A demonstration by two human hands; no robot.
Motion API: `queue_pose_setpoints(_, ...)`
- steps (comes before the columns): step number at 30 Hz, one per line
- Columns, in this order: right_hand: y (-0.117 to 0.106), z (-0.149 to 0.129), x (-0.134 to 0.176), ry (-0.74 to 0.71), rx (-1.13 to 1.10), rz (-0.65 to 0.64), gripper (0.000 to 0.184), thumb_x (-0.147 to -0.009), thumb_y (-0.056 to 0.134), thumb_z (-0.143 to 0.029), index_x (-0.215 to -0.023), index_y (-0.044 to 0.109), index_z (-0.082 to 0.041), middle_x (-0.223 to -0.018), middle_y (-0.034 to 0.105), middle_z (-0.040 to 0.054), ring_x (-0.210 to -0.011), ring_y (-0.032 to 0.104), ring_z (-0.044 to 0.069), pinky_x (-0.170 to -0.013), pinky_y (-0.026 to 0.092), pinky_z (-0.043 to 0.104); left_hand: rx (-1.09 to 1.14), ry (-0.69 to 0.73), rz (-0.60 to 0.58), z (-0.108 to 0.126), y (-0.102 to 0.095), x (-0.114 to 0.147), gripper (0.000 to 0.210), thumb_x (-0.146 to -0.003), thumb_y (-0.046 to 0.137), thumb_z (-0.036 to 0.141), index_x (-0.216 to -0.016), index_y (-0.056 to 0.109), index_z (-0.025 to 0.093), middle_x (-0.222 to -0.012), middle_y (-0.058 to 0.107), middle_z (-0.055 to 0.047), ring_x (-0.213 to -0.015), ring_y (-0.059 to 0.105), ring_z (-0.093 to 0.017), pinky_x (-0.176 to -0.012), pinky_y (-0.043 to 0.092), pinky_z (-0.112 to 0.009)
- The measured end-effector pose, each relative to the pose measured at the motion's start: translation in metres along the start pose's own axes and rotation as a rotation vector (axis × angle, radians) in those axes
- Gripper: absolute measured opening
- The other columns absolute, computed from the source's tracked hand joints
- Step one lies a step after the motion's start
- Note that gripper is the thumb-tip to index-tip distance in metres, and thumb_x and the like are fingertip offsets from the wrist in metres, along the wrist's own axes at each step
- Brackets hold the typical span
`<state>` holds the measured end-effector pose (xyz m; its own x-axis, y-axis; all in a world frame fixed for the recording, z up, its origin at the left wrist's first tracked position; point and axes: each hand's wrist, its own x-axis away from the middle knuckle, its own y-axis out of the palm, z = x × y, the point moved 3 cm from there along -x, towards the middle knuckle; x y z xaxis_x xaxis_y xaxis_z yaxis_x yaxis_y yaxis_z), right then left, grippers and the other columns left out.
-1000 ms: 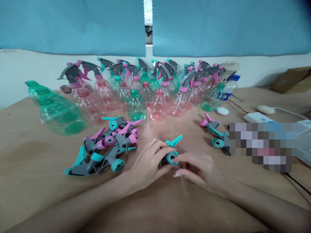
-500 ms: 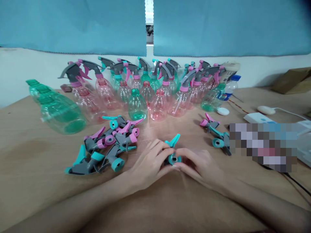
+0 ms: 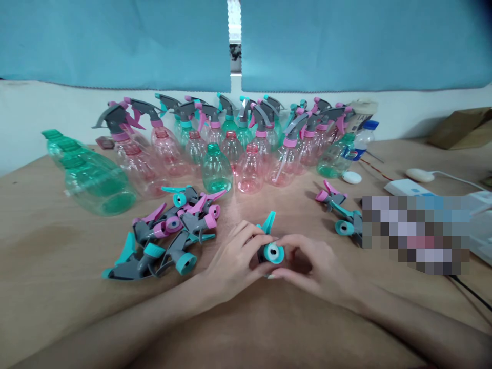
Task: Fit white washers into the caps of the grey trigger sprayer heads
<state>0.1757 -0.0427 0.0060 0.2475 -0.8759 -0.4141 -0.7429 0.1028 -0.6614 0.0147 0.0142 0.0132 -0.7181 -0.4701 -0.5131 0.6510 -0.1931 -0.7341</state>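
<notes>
Teal and grey plastic in the left hand (image 3: 238, 256): a spray head (image 3: 280, 256), gripped between thumb and fingers over the near middle of the wooden table (image 3: 246, 328), round collar turned towards the camera, teal trigger (image 3: 268, 222) sticking up beyond the knuckles. Impossible to tell whether resting on the wood or lifted off it. Just beside, the right hand (image 3: 323, 264), curved in a loose, part-open C around the collar, forefinger at the upper rim, thumb a little below the lower rim; actual contact hard to tell. Left of both hands, a loose pile of spray heads (image 3: 192, 222) in grey, pink and teal, lying this way and that. Well to the right, a pink-and-grey spray head (image 3: 333, 199) and a teal-and-grey one (image 3: 344, 227), close together. Farther back, rows of pink and green bottles, many with spray heads fitted; towards the front, an open-necked green bottle (image 3: 217, 171) next to an open-necked pink bottle (image 3: 250, 177). At far left, more open green bottles (image 3: 98, 184). Behind everything, blue cloth (image 3: 115, 43) over a white wall (image 3: 23, 118).
</notes>
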Motion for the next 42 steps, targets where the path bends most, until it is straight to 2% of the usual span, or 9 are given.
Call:
queue_pose_setpoints(5,0.004,0.004,0.000,0.079,-0.041,-0.009,0.053,-0.074,0.072,-0.040,-0.117,0.044,-0.025,-0.091,0.067,-0.0007,-0.076,0.065,0.015,-0.066,0.050,0.027,0.008,-0.003,-0.005,0.000,0.000,0.000,0.025,-0.084,0.063,0.034,-0.102,0.059,0.018,-0.095,0.061,-0.006,-0.087,0.051,-0.020,-0.076,0.046,-0.034)
queue_pose_setpoints(11,0.010,0.003,-0.001,0.108,-0.042,-0.025,0.056,-0.074,0.071,-0.042,-0.118,0.041,-0.025,-0.102,0.066,0.0030,-0.088,0.065,0.019,-0.071,0.051,0.030,0.034,0.015,-0.008,0.000,0.002,0.002,0.025,-0.085,0.062,0.034,-0.103,0.055,0.018,-0.096,0.060,-0.005,-0.088,0.052,-0.020,-0.077,0.045,-0.034)
queue_pose_setpoints(17,0.012,0.006,-0.001,0.059,-0.040,0.033,0.043,-0.081,0.061,-0.030,-0.118,0.040,-0.022,-0.095,0.065,0.0026,-0.080,0.063,0.016,-0.069,0.049,0.028,0.048,0.029,-0.013,0.000,0.002,0.003,0.021,-0.087,0.059,0.029,-0.104,0.051,0.019,-0.097,0.060,-0.004,-0.090,0.054,-0.019,-0.078,0.046,-0.033)
queue_pose_setpoints(21,-0.005,0.007,-0.009,-0.063,0.279,0.221,0.023,-0.078,0.057,-0.023,-0.100,0.052,-0.019,-0.086,0.063,0.0041,-0.077,0.058,0.019,-0.070,0.042,0.034,-0.044,-0.037,0.001,0.001,0.001,0.002,0.029,-0.087,0.059,0.029,-0.112,0.047,0.020,-0.105,0.060,-0.006,-0.099,0.054,-0.021,-0.085,0.047,-0.038)
queue_pose_setpoints(24,-0.023,0.018,-0.016,-0.020,0.594,0.312,0.008,-0.078,0.054,-0.023,-0.084,0.057,-0.019,-0.076,0.061,0.0042,-0.076,0.056,0.023,-0.070,0.037,0.036,-0.145,-0.115,-0.016,0.000,0.002,0.003,0.029,-0.088,0.057,0.028,-0.114,0.047,0.020,-0.112,0.059,-0.007,-0.107,0.052,-0.023,-0.090,0.045,-0.042)
queue_pose_setpoints(27,-0.039,0.038,-0.017,0.156,0.869,0.336,0.015,-0.078,0.051,-0.025,-0.088,0.061,-0.018,-0.085,0.063,0.0086,-0.084,0.056,0.028,-0.072,0.034,0.040,-0.221,-0.168,-0.060,-0.003,0.004,0.004,0.029,-0.087,0.056,0.021,-0.114,0.047,0.018,-0.115,0.057,-0.009,-0.109,0.051,-0.025,-0.091,0.044,-0.043)
queue_pose_setpoints(31,-0.046,0.059,-0.013,0.294,1.042,0.289,0.030,-0.081,0.047,-0.031,-0.101,0.059,-0.013,-0.086,0.062,0.0137,-0.086,0.055,0.032,-0.070,0.034,0.042,-0.263,-0.175,-0.076,-0.006,0.005,0.006,0.029,-0.086,0.056,0.018,-0.113,0.047,0.018,-0.116,0.056,-0.008,-0.109,0.049,-0.025,-0.091,0.042,-0.044)
queue_pose_setpoints(35,-0.036,0.053,-0.011,0.218,1.011,0.346,0.047,-0.085,0.046,-0.045,-0.113,0.051,-0.008,-0.089,0.061,0.0164,-0.088,0.054,0.032,-0.074,0.035,0.043,-0.282,-0.177,-0.071,-0.006,0.006,0.007,0.026,-0.087,0.054,0.018,-0.112,0.048,0.018,-0.116,0.056,-0.008,-0.108,0.049,-0.025,-0.090,0.040,-0.043)
queue_pose_setpoints(42,-0.010,0.034,-0.010,0.014,0.734,0.306,0.033,-0.087,0.051,-0.040,-0.109,0.053,-0.015,-0.091,0.059,0.0093,-0.090,0.054,0.027,-0.082,0.035,0.041,-0.282,-0.136,-0.069,0.004,0.005,0.011,0.020,-0.086,0.052,0.013,-0.105,0.051,0.018,-0.113,0.057,-0.007,-0.105,0.050,-0.024,-0.088,0.040,-0.042)
